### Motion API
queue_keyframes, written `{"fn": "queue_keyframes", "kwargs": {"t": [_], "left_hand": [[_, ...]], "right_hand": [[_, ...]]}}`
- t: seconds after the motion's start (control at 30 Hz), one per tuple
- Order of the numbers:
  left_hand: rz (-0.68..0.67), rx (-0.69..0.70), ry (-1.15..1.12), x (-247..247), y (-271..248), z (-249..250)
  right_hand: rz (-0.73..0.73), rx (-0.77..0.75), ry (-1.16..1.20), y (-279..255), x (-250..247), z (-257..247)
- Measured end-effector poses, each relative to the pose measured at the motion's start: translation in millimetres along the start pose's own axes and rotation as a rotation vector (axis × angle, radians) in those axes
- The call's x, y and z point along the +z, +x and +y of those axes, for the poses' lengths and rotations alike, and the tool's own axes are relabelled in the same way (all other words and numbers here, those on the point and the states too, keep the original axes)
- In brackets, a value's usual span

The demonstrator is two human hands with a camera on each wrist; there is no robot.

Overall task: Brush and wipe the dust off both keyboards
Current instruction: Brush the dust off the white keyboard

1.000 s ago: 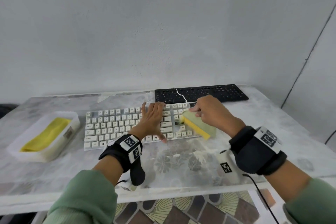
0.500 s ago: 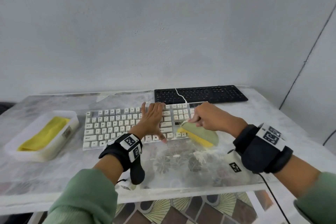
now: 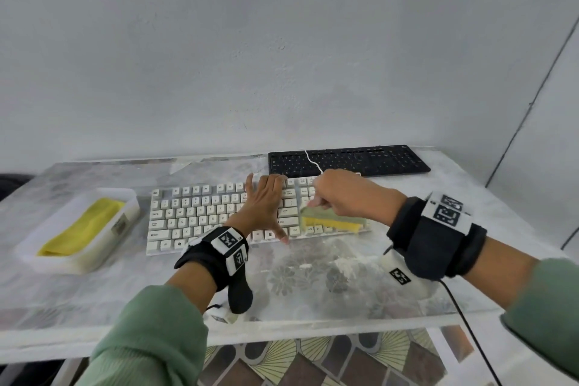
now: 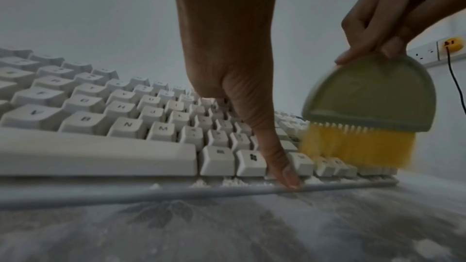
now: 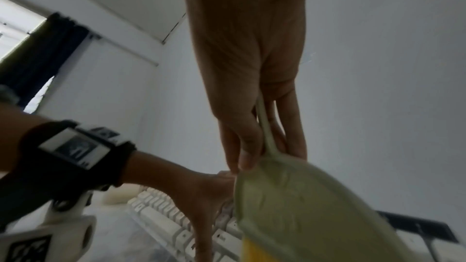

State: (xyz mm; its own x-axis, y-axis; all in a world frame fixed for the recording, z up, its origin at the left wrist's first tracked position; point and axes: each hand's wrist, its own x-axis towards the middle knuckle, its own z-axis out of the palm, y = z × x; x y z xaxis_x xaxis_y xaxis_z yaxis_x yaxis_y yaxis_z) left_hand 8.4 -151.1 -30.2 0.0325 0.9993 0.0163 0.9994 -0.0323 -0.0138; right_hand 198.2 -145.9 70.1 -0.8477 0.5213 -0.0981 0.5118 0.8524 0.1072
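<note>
Pressing flat on the white keyboard point(image 3: 219, 213), the left hand point(image 3: 261, 204) has stayed put, fingers spread. Right of it, the right hand point(image 3: 351, 197), its grip clamped on the brush point(image 3: 332, 220), has moved the yellow bristles back onto the keyboard's right keys.

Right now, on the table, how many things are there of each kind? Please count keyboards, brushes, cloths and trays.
Keyboards: 2, the white keyboard and the black keyboard
Brushes: 1, the green brush with yellow bristles, held by the right hand
Cloths: 1, the yellow cloth
Trays: 1, the white tray holding the cloth
Total: 5
</note>
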Motion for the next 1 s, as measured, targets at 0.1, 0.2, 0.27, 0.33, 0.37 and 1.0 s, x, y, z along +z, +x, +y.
{"fn": "queue_keyframes", "kwargs": {"t": [0.1,0.2,0.27,0.33,0.37,1.0], "left_hand": [[0.004,0.001,-0.006,-1.1,-0.9,0.5],[0.005,-0.002,-0.002,-1.2,-0.9,0.6],[-0.002,-0.005,-0.001,-1.7,-1.4,0.6],[0.003,0.000,-0.004,-0.8,-1.0,0.0],[0.006,0.002,-0.002,-0.5,-1.0,0.1],[0.010,-0.011,0.059,3.8,2.1,-1.3]], "right_hand": [[-0.100,-0.044,-0.050,-0.8,-3.1,-1.3],[0.005,-0.018,-0.065,2.3,-9.2,-0.7],[0.031,-0.016,-0.052,3.8,-5.5,-2.3],[-0.012,-0.008,-0.057,1.7,1.2,-2.2],[-0.041,0.000,-0.038,0.2,2.2,0.6],[0.278,0.311,0.370,-2.0,18.7,3.7]]}}
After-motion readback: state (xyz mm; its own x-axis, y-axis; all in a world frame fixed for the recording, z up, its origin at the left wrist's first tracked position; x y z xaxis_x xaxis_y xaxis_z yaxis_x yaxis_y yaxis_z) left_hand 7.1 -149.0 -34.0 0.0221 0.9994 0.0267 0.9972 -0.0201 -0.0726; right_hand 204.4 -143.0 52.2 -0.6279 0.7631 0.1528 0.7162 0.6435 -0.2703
